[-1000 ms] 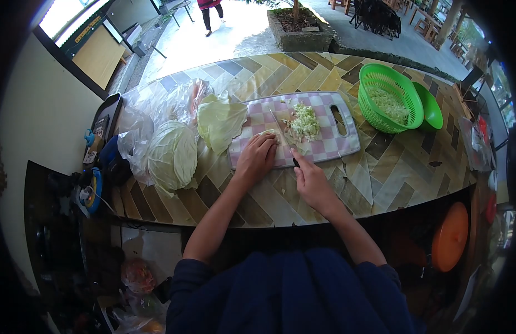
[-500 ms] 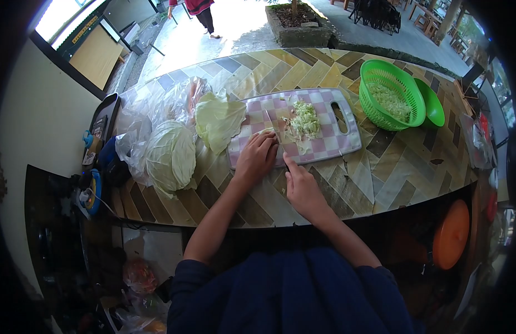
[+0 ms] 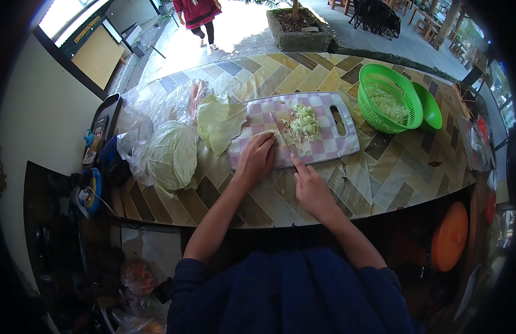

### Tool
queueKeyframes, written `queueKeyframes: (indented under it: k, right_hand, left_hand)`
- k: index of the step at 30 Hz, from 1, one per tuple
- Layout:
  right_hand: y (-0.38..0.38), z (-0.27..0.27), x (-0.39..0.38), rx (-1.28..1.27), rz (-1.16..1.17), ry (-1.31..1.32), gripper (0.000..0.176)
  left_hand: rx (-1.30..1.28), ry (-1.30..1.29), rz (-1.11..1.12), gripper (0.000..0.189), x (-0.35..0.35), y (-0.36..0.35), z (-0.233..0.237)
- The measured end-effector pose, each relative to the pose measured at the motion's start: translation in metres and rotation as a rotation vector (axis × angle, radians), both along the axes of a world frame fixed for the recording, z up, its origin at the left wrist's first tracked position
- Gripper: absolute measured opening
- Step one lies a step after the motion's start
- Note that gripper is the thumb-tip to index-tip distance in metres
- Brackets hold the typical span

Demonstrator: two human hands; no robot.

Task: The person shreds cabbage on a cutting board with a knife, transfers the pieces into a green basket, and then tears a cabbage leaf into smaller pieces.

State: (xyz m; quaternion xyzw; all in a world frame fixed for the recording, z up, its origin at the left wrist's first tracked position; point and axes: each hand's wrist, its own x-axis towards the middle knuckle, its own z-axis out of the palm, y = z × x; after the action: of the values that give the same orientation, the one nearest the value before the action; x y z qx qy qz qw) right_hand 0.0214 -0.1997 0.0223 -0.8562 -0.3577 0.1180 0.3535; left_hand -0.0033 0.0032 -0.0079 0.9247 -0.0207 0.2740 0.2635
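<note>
Tabletop [image 3: 247, 209], cabbage [image 3: 171, 155] beside plastic bag [image 3: 133, 146].

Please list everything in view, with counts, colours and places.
knife: one, grey blade, over board
cutting board: one, pink-white, mid-table
shredded cabbage: one pile, pale green, on board; more in basket
cabbage head: one, pale green, left of board
loose leaf: at least one, pale green, beside head
plastic bags: uncountable, clear, table's left
basket: one, green, right of board
bowl: one, green, beside basket
table: one, brown-yellow
round object: one, orange, lower right
planter: one, grey, beyond table
passer-by: one, red top, beyond table
left hand: one, bare, on cabbage
right hand: one, bare, gripping knife
</note>
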Motion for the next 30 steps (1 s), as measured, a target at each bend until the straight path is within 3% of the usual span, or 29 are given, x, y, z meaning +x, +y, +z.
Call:
queueKeyframes:
  k: [2,5,8,11,17,29,30]
  right_hand:
    - [0.002,-0.005,0.009,0.093,-0.008,-0.025,0.048]
    - [0.002,-0.008,0.012,0.158,0.004,-0.028,0.048]
    - [0.001,-0.012,0.009,0.321,0.026,-0.100,0.047]
    - [-0.002,0.001,0.001,0.241,0.017,0.030,0.047]
    - [-0.004,0.001,-0.001,0.253,0.002,0.064,0.045]
    - [-0.009,0.002,-0.001,0.304,0.007,0.025,0.045]
    - [-0.010,0.003,-0.001,0.293,0.004,0.031,0.045]
  left_hand:
    - [0.026,-0.004,0.005,0.019,0.001,0.000,-0.001]
    - [0.280,0.000,0.038,0.020,-0.002,-0.002,0.007]
    - [0.306,0.036,0.015,0.022,-0.002,0.002,0.011]
    - [0.109,0.073,-0.078,0.023,0.000,0.010,0.011]
    - [-0.090,0.053,0.019,0.021,0.001,0.006,0.013]
    - [-0.220,0.198,0.160,0.030,0.030,0.023,0.012]
    - [-0.137,0.215,0.177,0.028,0.030,0.023,0.014]
